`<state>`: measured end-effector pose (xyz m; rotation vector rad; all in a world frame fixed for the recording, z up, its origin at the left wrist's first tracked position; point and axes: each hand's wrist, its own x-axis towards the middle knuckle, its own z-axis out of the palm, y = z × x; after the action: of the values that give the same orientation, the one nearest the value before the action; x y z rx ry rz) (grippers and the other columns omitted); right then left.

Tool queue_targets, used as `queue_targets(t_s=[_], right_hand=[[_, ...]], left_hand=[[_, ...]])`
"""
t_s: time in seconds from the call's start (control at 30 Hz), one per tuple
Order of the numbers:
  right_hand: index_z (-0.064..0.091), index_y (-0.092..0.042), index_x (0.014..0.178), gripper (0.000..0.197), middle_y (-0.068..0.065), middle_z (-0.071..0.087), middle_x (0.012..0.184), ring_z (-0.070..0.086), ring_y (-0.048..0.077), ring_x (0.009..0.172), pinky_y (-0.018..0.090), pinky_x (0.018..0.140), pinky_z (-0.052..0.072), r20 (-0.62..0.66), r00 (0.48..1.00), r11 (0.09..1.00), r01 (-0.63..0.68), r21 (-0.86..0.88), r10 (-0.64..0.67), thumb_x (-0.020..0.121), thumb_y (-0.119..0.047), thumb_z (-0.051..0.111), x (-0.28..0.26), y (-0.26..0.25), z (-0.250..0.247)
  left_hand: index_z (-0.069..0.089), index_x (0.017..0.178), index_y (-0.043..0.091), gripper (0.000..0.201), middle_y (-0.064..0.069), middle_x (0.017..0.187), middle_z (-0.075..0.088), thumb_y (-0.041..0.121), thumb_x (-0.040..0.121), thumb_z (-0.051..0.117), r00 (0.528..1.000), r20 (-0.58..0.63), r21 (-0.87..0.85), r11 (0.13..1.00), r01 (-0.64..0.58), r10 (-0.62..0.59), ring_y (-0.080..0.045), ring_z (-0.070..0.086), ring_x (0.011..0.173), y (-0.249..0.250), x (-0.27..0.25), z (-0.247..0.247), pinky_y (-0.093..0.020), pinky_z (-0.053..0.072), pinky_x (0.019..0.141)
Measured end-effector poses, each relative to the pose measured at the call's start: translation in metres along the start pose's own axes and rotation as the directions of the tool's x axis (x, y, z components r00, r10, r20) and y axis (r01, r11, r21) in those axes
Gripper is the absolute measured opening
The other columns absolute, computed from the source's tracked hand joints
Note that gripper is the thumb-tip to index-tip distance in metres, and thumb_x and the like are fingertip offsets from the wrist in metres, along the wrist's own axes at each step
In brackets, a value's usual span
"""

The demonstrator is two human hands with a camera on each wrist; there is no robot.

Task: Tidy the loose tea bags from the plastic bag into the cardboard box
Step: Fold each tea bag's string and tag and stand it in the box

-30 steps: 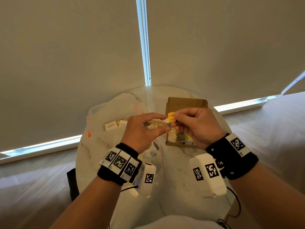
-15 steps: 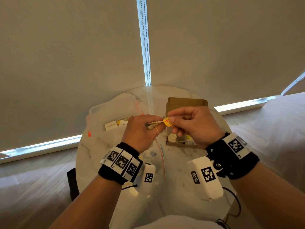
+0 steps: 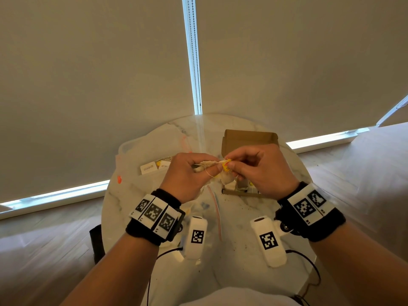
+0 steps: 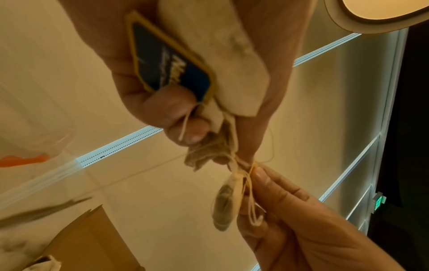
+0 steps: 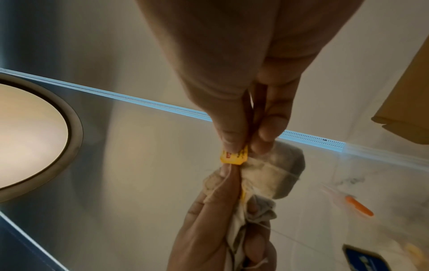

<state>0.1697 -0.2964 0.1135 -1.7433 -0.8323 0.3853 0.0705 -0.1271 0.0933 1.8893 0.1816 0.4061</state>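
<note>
My left hand point(image 3: 194, 171) grips a bunch of tangled tea bags point(image 4: 223, 55) with strings, one bearing a blue tag point(image 4: 167, 64). My right hand point(image 3: 249, 166) pinches a yellow tag point(image 3: 226, 166) point(image 5: 233, 157) between thumb and fingers, right against the left hand. One tea bag point(image 4: 226, 199) dangles from the strings between both hands. The open cardboard box point(image 3: 247, 140) sits just behind and below my hands, with tea bags inside. The clear plastic bag point(image 3: 141, 155) lies to the left on the table, holding white packets point(image 3: 152, 167).
A round marble table point(image 3: 220, 261) carries everything. Grey roller blinds point(image 3: 88, 62) hang close behind it, with a bead chain point(image 3: 195, 51) in the gap. An orange zip slider point(image 3: 119, 179) marks the bag's left edge. Wood floor lies on both sides.
My right hand has carried the yellow tag down and left, close against my left hand. The left hand keeps its hold on the bunch, almost still.
</note>
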Motion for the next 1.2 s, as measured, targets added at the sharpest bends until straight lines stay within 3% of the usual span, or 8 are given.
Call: queue_targets(t_s=[0.17, 0.37, 0.43, 0.63, 0.7, 0.9, 1.03, 1.2], right_hand=[[0.075, -0.021, 0.085, 0.009, -0.003, 0.068, 0.087, 0.065, 0.014, 0.078, 0.034, 0.068, 0.057, -0.075, 0.996, 0.99, 0.047, -0.132, -0.057, 0.084, -0.012, 0.074, 0.004, 0.005, -0.004], [0.073, -0.017, 0.084, 0.007, -0.003, 0.073, 0.08, 0.069, 0.013, 0.075, 0.029, 0.07, 0.058, -0.146, 0.989, 0.994, -0.021, -0.103, 0.006, 0.086, -0.01, 0.072, 0.005, 0.008, -0.013], [0.073, -0.017, 0.084, 0.006, -0.004, 0.072, 0.079, 0.069, 0.013, 0.074, 0.03, 0.07, 0.059, -0.165, 0.986, 0.992, -0.041, -0.122, 0.02, 0.086, -0.012, 0.072, 0.006, 0.012, -0.012], [0.074, -0.022, 0.082, 0.007, -0.01, 0.072, 0.078, 0.067, 0.01, 0.073, 0.027, 0.068, 0.058, -0.233, 0.972, 0.99, -0.029, -0.14, -0.005, 0.084, -0.015, 0.075, 0.009, 0.014, -0.003], [0.075, -0.019, 0.083, 0.005, -0.008, 0.072, 0.078, 0.068, 0.01, 0.073, 0.028, 0.069, 0.058, -0.223, 0.975, 0.995, -0.021, -0.098, -0.001, 0.084, -0.014, 0.075, 0.009, 0.013, 0.0], [0.077, -0.012, 0.086, 0.005, 0.0, 0.075, 0.079, 0.07, 0.016, 0.072, 0.035, 0.068, 0.06, -0.184, 0.983, 0.999, 0.004, 0.054, 0.006, 0.083, -0.009, 0.075, 0.008, 0.007, 0.012], [0.077, -0.016, 0.089, 0.011, 0.003, 0.075, 0.078, 0.069, 0.018, 0.066, 0.027, 0.064, 0.058, -0.085, 0.996, 0.983, -0.019, 0.18, 0.035, 0.083, -0.007, 0.074, 0.006, 0.0, 0.014], [0.076, -0.012, 0.093, 0.012, 0.009, 0.075, 0.078, 0.068, 0.02, 0.064, 0.026, 0.065, 0.058, -0.032, 0.997, 0.963, -0.058, 0.262, 0.069, 0.082, -0.008, 0.074, 0.006, 0.0, 0.012]], left_hand=[[0.077, 0.098, 0.01, 0.011, 0.018, 0.073, 0.069, 0.009, 0.089, 0.071, 0.999, -0.009, -0.046, 0.998, 0.047, -0.048, 0.006, 0.058, 0.061, 0.003, -0.005, -0.005, -0.007, 0.041, 0.059], [0.074, 0.104, 0.025, 0.028, 0.007, 0.088, 0.072, 0.002, 0.088, 0.069, 0.995, -0.057, -0.076, 0.994, 0.075, -0.079, -0.002, 0.064, 0.076, 0.006, -0.008, -0.011, -0.016, 0.05, 0.068], [0.071, 0.107, 0.022, 0.028, 0.008, 0.09, 0.07, 0.002, 0.087, 0.07, 0.992, -0.071, -0.104, 0.989, 0.101, -0.109, 0.001, 0.062, 0.068, 0.007, -0.008, -0.011, -0.014, 0.048, 0.062], [0.075, 0.084, 0.018, 0.014, 0.004, 0.075, 0.071, 0.004, 0.083, 0.074, 0.983, -0.092, -0.219, 0.966, 0.138, -0.161, -0.004, 0.059, 0.058, 0.003, -0.007, -0.009, -0.016, 0.045, 0.055], [0.078, 0.078, 0.024, 0.022, 0.004, 0.072, 0.072, 0.002, 0.08, 0.075, 0.975, -0.107, -0.295, 0.943, 0.155, -0.193, -0.003, 0.058, 0.054, 0.003, -0.008, -0.008, -0.013, 0.043, 0.053], [0.074, 0.086, 0.005, 0.017, -0.001, 0.069, 0.07, 0.007, 0.07, 0.077, 0.972, -0.097, -0.384, 0.909, 0.161, -0.213, -0.004, 0.055, 0.048, 0.005, -0.01, -0.002, -0.013, 0.042, 0.048], [0.072, 0.11, 0.019, 0.039, -0.006, 0.085, 0.067, 0.019, 0.072, 0.082, 0.965, -0.102, -0.357, 0.915, 0.191, -0.241, -0.008, 0.054, 0.055, 0.0, -0.009, -0.001, -0.02, 0.045, 0.05], [0.072, 0.092, 0.009, 0.011, 0.009, 0.063, 0.068, 0.009, 0.081, 0.073, 0.962, -0.161, -0.325, 0.933, 0.158, -0.219, -0.001, 0.057, 0.05, 0.001, -0.007, 0.004, -0.013, 0.044, 0.052]])
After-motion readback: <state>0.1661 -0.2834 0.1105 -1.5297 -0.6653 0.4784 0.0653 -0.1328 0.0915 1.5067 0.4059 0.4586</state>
